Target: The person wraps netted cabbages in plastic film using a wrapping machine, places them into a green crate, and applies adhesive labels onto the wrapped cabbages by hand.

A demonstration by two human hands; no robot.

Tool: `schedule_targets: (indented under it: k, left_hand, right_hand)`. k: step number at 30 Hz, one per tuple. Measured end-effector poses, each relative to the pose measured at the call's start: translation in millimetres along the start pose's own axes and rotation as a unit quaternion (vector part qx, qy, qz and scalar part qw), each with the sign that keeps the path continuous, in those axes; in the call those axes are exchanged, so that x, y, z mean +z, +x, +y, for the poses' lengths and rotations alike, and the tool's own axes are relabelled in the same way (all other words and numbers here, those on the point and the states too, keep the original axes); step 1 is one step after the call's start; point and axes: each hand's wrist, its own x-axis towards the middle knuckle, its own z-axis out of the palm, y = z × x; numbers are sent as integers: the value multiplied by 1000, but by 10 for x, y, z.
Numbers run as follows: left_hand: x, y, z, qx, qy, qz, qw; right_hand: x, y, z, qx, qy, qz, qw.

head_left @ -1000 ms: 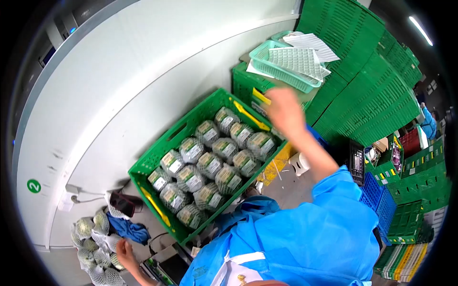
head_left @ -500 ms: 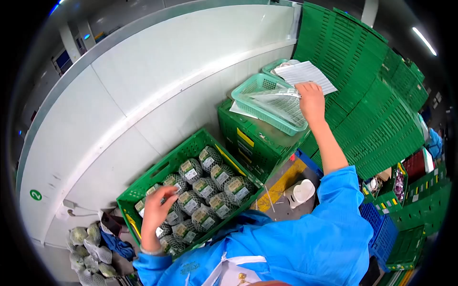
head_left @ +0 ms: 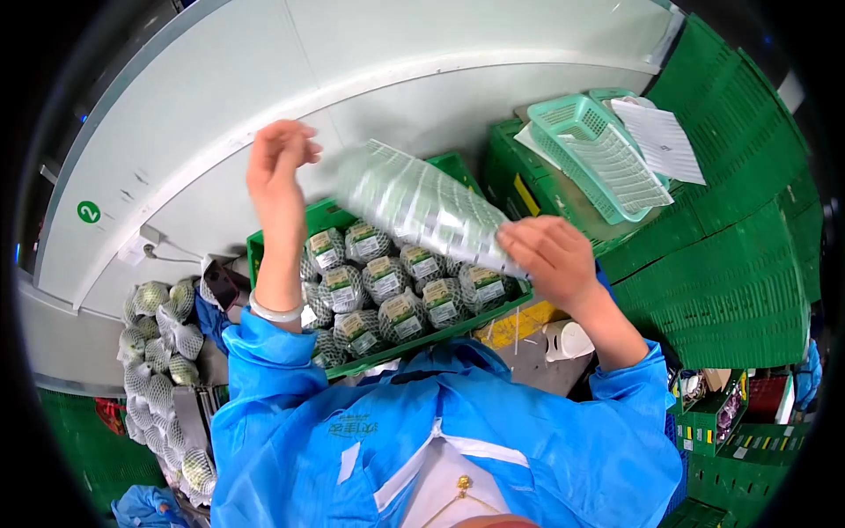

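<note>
My right hand (head_left: 553, 257) grips the lower right end of a sheet of labels (head_left: 431, 207), a clear sheet with rows of pale rectangles. The sheet hangs tilted above a green crate (head_left: 453, 165), and its left end is blurred. Raised beside that left end is my left hand (head_left: 280, 158), fingers curled and apart, touching nothing. Inside the crate sit several net-wrapped round items (head_left: 402, 317) with green and white labels. The sheet hides part of the back row.
A mint basket (head_left: 576, 119) with more sheets rests on another green crate (head_left: 506, 158) at the back right. Stacked green crates (head_left: 722, 282) rise at the right. Netted round produce (head_left: 158, 352) lies at the left. A white wall (head_left: 396, 97) curves behind.
My right hand has lifted a sheet from the mint basket and brought it left over the crate. My left hand has risen from the crate to the sheet's far end. The view has shifted.
</note>
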Motion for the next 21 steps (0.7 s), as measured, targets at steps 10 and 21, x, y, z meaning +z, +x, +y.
schedule_targets:
  k: [10,21]
  left_hand:
    - [242,-965,-989,128,280,-386,870]
    - [767,-1672,-2275,45,210,-624,751]
  right_hand:
    - [814,-1002,-614,17,221,-143,964]
    - [646,-1413,-990,205,352,-217,887]
